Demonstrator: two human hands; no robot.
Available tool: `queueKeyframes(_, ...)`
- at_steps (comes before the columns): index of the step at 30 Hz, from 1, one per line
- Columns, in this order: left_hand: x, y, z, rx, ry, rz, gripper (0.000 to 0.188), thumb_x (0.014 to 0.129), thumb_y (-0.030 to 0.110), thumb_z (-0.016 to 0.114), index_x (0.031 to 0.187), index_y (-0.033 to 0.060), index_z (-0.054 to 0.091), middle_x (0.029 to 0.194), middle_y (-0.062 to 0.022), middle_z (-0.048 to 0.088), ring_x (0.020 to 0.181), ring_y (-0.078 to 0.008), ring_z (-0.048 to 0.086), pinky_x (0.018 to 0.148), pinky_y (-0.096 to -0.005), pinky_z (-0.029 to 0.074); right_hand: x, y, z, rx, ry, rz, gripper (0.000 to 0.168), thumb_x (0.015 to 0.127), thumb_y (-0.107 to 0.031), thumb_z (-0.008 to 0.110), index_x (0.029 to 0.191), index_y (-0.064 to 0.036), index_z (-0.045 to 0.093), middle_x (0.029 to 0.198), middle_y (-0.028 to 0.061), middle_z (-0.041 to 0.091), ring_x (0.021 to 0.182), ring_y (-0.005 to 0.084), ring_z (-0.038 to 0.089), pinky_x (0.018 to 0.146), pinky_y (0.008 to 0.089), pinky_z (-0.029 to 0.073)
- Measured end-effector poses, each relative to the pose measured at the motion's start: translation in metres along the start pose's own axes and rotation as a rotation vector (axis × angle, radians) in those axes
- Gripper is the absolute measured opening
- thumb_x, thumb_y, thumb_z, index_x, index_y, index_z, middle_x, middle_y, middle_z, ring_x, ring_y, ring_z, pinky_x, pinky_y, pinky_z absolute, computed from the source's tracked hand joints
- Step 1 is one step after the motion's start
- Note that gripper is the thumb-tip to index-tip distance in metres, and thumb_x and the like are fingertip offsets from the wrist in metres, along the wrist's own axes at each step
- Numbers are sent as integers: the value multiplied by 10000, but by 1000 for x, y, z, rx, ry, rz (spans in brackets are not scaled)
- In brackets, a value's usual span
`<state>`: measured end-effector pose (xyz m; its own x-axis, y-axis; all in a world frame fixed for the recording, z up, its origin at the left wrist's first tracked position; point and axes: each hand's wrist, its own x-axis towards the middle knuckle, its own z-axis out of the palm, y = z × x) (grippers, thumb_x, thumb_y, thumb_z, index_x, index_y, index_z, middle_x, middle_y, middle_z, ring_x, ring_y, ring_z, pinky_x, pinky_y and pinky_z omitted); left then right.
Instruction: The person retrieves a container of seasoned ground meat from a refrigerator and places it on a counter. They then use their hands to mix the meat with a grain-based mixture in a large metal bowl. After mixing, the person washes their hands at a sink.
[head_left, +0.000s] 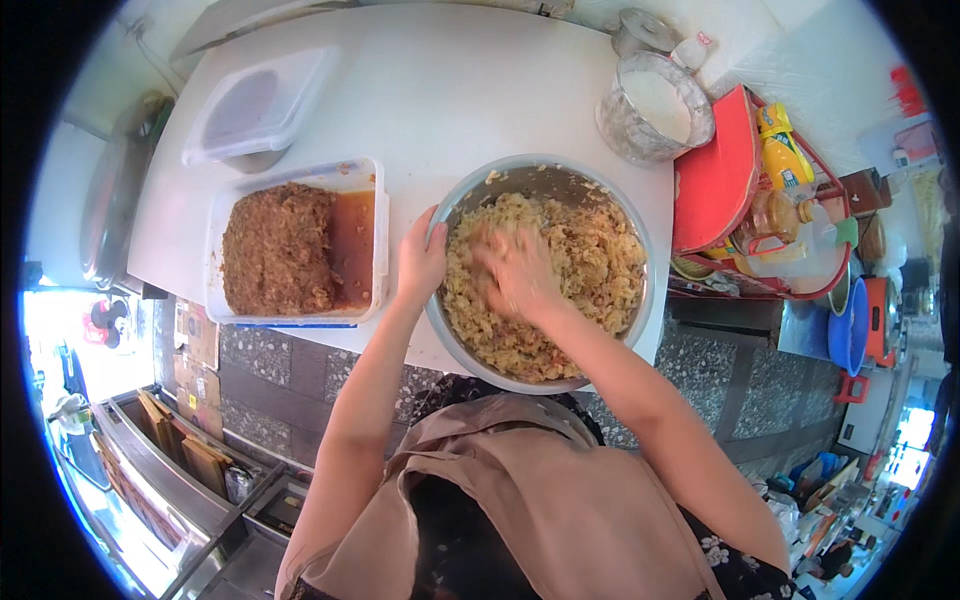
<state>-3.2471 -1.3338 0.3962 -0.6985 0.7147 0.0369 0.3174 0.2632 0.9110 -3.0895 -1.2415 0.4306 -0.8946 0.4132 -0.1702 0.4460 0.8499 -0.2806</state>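
A large stainless steel bowl (649, 279) holds a pale yellow-brown chopped mixture (592, 262) with reddish bits. My left hand (422, 259) grips the bowl's left rim, thumb on the inside edge. My right hand (519, 276) is down in the mixture at the bowl's left half. It is blurred, and its fingertips are partly hidden in the food. To the left of the bowl, a clear plastic container (381, 247) holds a brown minced filling (277, 251), with reddish-brown liquid (354, 244) along its right side.
The white table (465, 82) carries a translucent lid (262, 105) at the back left and a flour-dusted pot (637, 112) of white powder at the back right. A red rack (716, 172) with bottles adjoins the table's right edge. Terrazzo floor (690, 375) lies below.
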Motion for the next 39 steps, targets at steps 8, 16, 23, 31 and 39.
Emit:
queueKeyframes(8,-103,12,34,-178,286,-188,377,963,126,395,1313,-8,437,1143,-184,579,1040,-260,553,909,-334,411,13,50,13,15,96,326,590,808,-318,585,1364,-231,410,1392,144,366,1320,401,277,1034,576,264)
queueKeyframes(16,11,23,-1,303,-137,148,373,925,149,459,1284,50,471,1096,-227,590,994,-406,563,838,-434,459,-63,42,1,-81,140,74,584,824,-438,574,1337,-195,439,1431,179,295,1289,429,290,1003,554,264)
queueKeyframes(23,56,19,27,178,-229,215,338,912,139,499,1238,52,513,1024,-217,621,927,-396,595,798,-432,472,-23,11,25,-85,109,-29,618,790,-525,571,1335,-265,436,1353,188,404,1231,428,352,958,560,311)
queueKeyframes(31,14,31,19,106,-170,-40,338,934,135,452,1250,26,500,1009,-244,621,915,-385,609,808,-421,468,31,28,-11,91,174,600,610,793,-533,554,1293,-190,486,1307,173,449,1236,393,360,982,592,307)
queueKeyframes(39,-59,20,17,49,86,-54,359,949,111,404,1284,-7,457,1011,-228,626,887,-333,622,775,-386,471,-48,43,-8,-44,214,169,623,765,-577,602,1216,-148,569,1421,213,307,1313,459,237,1016,644,231)
